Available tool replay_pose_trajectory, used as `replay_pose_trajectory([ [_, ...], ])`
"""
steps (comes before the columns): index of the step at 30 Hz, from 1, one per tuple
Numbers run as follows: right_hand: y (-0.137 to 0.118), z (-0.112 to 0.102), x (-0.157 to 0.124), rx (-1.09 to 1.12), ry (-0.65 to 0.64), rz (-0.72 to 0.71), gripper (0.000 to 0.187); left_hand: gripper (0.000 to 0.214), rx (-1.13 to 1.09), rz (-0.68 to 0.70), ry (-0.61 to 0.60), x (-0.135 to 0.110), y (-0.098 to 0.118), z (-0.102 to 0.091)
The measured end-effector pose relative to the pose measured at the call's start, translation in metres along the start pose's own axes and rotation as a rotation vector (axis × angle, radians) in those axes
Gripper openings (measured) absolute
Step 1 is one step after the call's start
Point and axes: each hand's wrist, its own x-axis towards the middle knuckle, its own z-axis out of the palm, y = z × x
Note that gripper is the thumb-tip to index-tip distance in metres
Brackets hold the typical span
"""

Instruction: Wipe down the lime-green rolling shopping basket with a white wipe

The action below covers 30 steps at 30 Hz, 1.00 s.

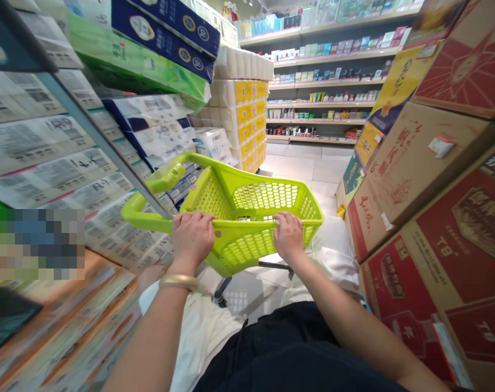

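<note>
The near rim of a lime-green shopping basket (247,209) is clasped by the left hand (191,237) and right hand (289,235), fingers curled over it, in an aisle between stacked tissue packs (149,122) and cardboard cartons (431,179).

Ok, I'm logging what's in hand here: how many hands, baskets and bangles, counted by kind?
Hands on the rim: 2 (left hand, right hand)
Green basket: 1
Gold bangle, on the left wrist: 1
Total: 4
</note>
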Motion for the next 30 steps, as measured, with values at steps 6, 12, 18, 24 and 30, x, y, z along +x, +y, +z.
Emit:
replay_pose_trajectory([
  [6,-0.051,0.01,0.002,0.075,-0.113,-0.11,0.035,0.033,-0.022,0.011,0.01,-0.002,0.0,0.0],
  [12,-0.022,0.002,-0.001,0.05,-0.1,-0.093,0.036,0.034,0.003,0.008,-0.006,-0.002,-0.004,-0.001],
  [18,0.005,-0.004,-0.003,-0.002,-0.019,-0.015,0.034,0.034,-0.008,-0.002,0.0,-0.001,0.001,-0.001],
  [24,-0.032,0.007,-0.001,0.055,-0.063,-0.05,0.033,0.033,-0.015,-0.003,0.006,-0.003,0.006,-0.002],
  [30,-0.036,0.003,0.0,0.049,-0.133,-0.097,0.037,0.031,-0.023,-0.003,0.026,-0.003,0.0,0.001],
])
